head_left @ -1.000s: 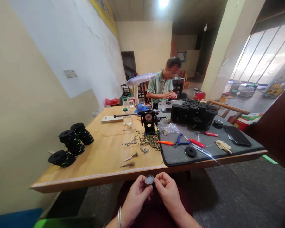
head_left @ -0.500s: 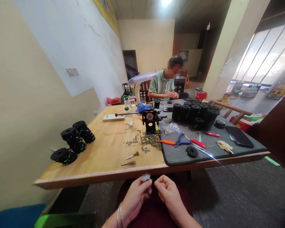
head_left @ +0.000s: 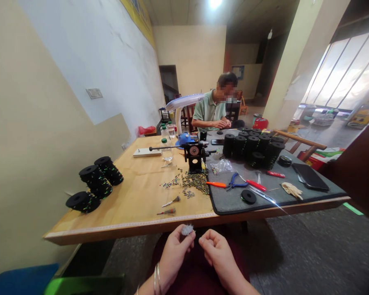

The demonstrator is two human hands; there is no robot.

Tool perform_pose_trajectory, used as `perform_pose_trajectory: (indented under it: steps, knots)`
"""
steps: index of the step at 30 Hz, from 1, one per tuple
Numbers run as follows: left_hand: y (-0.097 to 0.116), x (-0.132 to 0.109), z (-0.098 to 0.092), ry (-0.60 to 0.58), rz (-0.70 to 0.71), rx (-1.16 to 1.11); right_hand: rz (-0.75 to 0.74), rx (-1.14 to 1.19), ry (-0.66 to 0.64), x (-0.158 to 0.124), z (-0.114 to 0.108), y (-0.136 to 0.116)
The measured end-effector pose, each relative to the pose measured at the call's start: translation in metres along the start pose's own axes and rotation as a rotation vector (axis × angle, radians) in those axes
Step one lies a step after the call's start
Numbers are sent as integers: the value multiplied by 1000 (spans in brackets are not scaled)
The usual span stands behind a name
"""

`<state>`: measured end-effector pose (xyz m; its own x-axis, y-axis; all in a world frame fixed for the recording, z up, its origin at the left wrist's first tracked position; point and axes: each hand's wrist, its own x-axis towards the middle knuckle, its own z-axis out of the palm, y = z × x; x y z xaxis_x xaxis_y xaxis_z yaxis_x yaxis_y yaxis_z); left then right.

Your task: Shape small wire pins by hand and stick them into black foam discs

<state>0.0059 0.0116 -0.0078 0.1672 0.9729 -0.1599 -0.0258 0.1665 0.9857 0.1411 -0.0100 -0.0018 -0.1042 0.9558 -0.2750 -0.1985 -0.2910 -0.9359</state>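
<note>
Below the table's front edge, my left hand (head_left: pixel 176 250) is closed on a small pale, bristly bundle (head_left: pixel 187 230) between thumb and fingers. Just to its right, my right hand (head_left: pixel 217 250) is pinched, with a narrow gap between the two hands. Whatever the right fingertips hold is too small to make out. On the wooden table (head_left: pixel 132 180) beyond lie two small brush-like pieces, one whitish (head_left: pixel 171 201) and one red-tipped (head_left: pixel 166 212). Behind them is a pile of small dark and gold parts (head_left: pixel 197 183).
A black winding device (head_left: pixel 194 157) and a lamp (head_left: pixel 184 100) stand mid-table. Black spools (head_left: pixel 103 176) are at left, more (head_left: pixel 252 145) on the grey mat (head_left: pixel 233 203) with pliers (head_left: pixel 236 181) and red-handled tool (head_left: pixel 256 185). A person (head_left: pixel 210 108) sits opposite, hands together.
My left hand has shifted slightly left and up, tilting the pale bundle. My right hand has moved a little. The objects on the table stay in place.
</note>
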Motion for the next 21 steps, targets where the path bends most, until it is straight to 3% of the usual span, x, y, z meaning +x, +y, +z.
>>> perform_pose_trajectory:
  steps: [6, 21]
  knots:
    - [3, -1, -1, 35, 183, 147, 6, 22, -1, 1, 0, 1]
    - [12, -8, 1, 86, 307, 304, 4, 51, 19, 1, 2, 2]
